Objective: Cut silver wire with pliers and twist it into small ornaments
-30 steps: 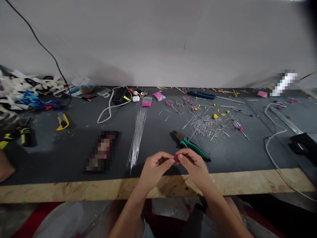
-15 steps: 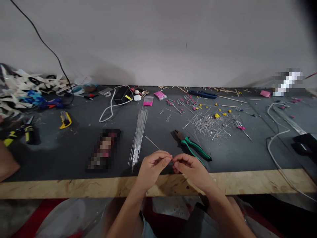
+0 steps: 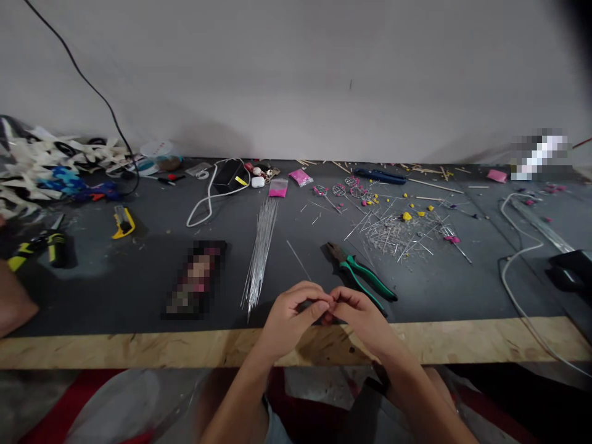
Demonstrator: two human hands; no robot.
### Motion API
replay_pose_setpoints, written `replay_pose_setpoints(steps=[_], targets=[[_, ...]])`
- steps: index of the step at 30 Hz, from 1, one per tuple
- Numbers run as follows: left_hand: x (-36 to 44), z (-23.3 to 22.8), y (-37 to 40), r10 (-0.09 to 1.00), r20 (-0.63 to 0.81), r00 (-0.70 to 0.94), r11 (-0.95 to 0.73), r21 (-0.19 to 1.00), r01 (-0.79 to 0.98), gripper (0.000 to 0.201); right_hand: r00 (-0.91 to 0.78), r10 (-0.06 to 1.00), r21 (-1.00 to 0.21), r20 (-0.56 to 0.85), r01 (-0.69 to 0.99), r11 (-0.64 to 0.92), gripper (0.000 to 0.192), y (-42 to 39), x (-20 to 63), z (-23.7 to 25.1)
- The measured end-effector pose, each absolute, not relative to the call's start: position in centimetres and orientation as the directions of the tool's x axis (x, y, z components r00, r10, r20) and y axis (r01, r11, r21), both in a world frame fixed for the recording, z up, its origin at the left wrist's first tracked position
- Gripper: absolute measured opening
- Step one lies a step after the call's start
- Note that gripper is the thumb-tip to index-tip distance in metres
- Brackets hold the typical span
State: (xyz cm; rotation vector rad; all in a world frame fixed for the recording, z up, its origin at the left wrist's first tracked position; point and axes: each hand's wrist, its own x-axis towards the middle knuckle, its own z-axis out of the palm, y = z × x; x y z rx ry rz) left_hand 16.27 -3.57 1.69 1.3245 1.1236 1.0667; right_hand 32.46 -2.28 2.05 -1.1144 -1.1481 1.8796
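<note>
A thin metal wire (image 3: 298,259) sticks up and to the left from behind my left hand (image 3: 296,317), whose fingers are pinched on it. Against those fingertips, my right hand (image 3: 358,314) is closed in a pinch at the wire's near end; the fingers mostly hide that end. Both hands are over the table's front edge. Left of them lies a bundle of straight metal wires (image 3: 259,256). Green-handled pliers (image 3: 361,274) rest just beyond my right hand, jaws pointing away to the left.
Cut wire pieces (image 3: 393,234) and yellow lumps (image 3: 407,216) are scattered at right, with small wire shapes (image 3: 340,190) behind. A yellow cutter (image 3: 123,222), white cable (image 3: 200,213) and pink packets (image 3: 278,188) lie around. Another person's arm (image 3: 16,302) enters at left.
Both hands have shifted slightly right, fingertips closer together. The wire's free end has swung right and up, so it stands steeper.
</note>
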Motion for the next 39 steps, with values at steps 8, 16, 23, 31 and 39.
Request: replay_pose_setpoints(steps=[8, 16, 23, 31, 39], targets=[[16.45, 1.83, -3.51, 0.983, 0.021, 0.184, -0.047, 0.99, 0.134, 0.015, -0.44, 0.809, -0.826, -0.39, -0.22, -0.518, 0.01, -2.09, 32.4, 1.97], [16.67, 1.79, -3.5, 0.984, 0.089, 0.155, -0.12, 0.97, 0.209, 0.012, -0.424, 0.819, -0.805, -0.386, -0.28, -0.524, 0.014, -2.07, 32.49, 1.9], [16.78, 1.82, -3.52, 0.978, 0.144, 0.152, -0.178, 0.955, 0.239, 0.013, -0.426, 0.82, -0.808, -0.382, -0.277, -0.52, 0.016, -2.02, 32.61, 2.07], [16.76, 1.54, -3.55, 0.967, 0.198, 0.158, -0.236, 0.93, 0.28, 0.012, -0.44, 0.823, -0.812, -0.359, -0.287, -0.508, 0.017, -1.99, 32.66, 1.91], [16.91, 1.65, -3.58, 0.968, 0.221, 0.116, -0.245, 0.934, 0.26, 0.012, -0.428, 0.845, -0.826, -0.32, -0.31, -0.47, 0.014, -2.03, 32.57, 2.02]])
